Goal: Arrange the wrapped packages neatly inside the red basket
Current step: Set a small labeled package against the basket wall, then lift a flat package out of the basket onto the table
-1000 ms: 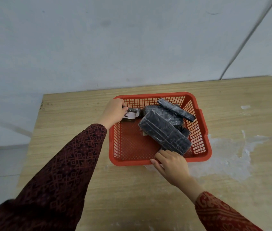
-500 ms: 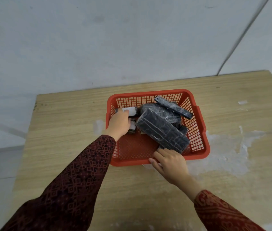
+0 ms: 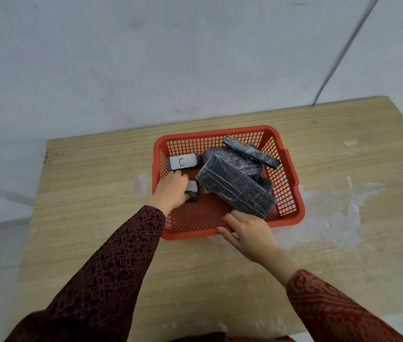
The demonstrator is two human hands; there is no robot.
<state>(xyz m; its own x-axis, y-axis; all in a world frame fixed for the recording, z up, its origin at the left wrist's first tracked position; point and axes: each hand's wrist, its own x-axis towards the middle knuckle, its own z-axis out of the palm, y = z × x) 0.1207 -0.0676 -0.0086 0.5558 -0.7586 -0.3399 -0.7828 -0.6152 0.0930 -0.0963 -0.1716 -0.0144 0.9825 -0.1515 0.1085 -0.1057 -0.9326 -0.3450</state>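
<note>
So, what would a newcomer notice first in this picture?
The red basket in the middle of the wooden table, with dark wrapped packages piled crookedly at its right. Then the small package with a white "C" label at the back left, and the left hand on another small one.

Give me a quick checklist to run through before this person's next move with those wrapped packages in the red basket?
1. Red basket flat on the table: ok.
2. Left hand has a grip on the small package: ok.
3. Right hand steadies the basket's near rim: ok.
4. Large package lies flat: not ok, it leans across others.
5. Labelled package tucked in the far left corner: ok.
6. Thin package settled: not ok, perched on the pile.
</note>
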